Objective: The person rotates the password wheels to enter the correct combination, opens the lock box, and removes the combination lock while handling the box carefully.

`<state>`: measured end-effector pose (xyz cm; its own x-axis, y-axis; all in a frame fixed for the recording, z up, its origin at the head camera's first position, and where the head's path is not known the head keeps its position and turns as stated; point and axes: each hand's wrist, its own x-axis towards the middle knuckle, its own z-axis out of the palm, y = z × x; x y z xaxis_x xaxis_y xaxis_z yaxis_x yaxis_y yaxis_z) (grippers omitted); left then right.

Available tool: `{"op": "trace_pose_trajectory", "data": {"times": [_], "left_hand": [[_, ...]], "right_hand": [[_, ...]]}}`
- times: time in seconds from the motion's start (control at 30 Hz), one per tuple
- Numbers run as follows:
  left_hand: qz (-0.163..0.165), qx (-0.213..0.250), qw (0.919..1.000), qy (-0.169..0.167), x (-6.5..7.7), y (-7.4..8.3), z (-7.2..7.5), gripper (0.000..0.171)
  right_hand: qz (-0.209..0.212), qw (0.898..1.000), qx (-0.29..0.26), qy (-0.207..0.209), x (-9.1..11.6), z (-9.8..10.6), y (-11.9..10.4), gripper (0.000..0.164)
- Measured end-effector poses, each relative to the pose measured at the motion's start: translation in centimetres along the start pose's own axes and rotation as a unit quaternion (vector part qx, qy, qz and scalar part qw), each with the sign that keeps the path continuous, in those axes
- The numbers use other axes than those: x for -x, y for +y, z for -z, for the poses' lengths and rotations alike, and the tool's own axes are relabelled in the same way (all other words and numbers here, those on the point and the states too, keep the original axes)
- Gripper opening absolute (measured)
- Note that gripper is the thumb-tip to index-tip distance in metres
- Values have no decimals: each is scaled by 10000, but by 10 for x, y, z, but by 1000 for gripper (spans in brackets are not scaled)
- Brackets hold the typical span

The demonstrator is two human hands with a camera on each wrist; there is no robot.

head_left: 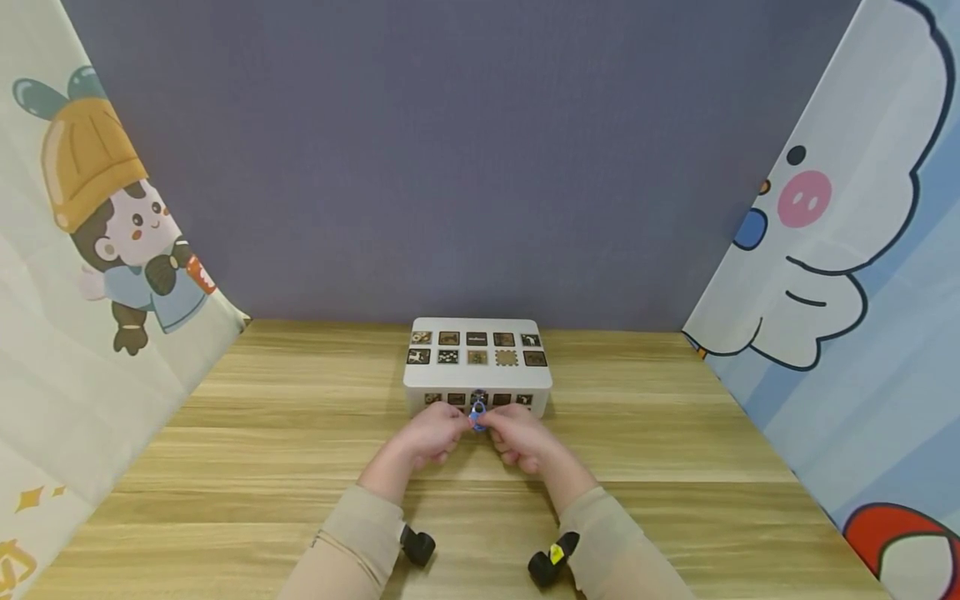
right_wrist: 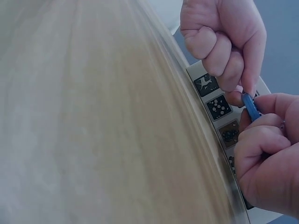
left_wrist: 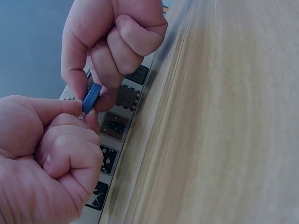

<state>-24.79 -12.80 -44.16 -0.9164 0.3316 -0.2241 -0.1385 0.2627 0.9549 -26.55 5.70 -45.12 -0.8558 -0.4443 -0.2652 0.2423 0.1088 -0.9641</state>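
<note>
At the front of a white box point(head_left: 477, 377) hangs a small blue padlock point(head_left: 477, 415), close against the metal latch point(head_left: 478, 395). My left hand point(head_left: 433, 432) pinches the padlock from its left side between thumb and forefinger. From the other side, my right hand point(head_left: 522, 435) pinches it too, so the fingertips of both hands nearly meet. The left wrist view shows the blue padlock body point(left_wrist: 92, 98) edge-on between the two hands, partly covered by fingers. Remaining fingers of each hand are curled in. Square animal-picture stickers run along the box front.
The box stands on a wood-grain table point(head_left: 300, 467) near its back edge, before a dark grey panel point(head_left: 465, 167). Cartoon-printed curtains point(head_left: 45, 333) flank the table on both sides. Black wrist cameras point(head_left: 417, 546) are strapped over both beige sleeves.
</note>
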Motion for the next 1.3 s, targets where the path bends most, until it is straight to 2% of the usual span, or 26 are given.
{"op": "trace_pose_trajectory", "data": {"times": [1.3], "left_hand": [[-6,-15,10000,-19,3,5,-1,28]], "right_hand": [[11,9999,-163,34,-3,-4,2,34]]}}
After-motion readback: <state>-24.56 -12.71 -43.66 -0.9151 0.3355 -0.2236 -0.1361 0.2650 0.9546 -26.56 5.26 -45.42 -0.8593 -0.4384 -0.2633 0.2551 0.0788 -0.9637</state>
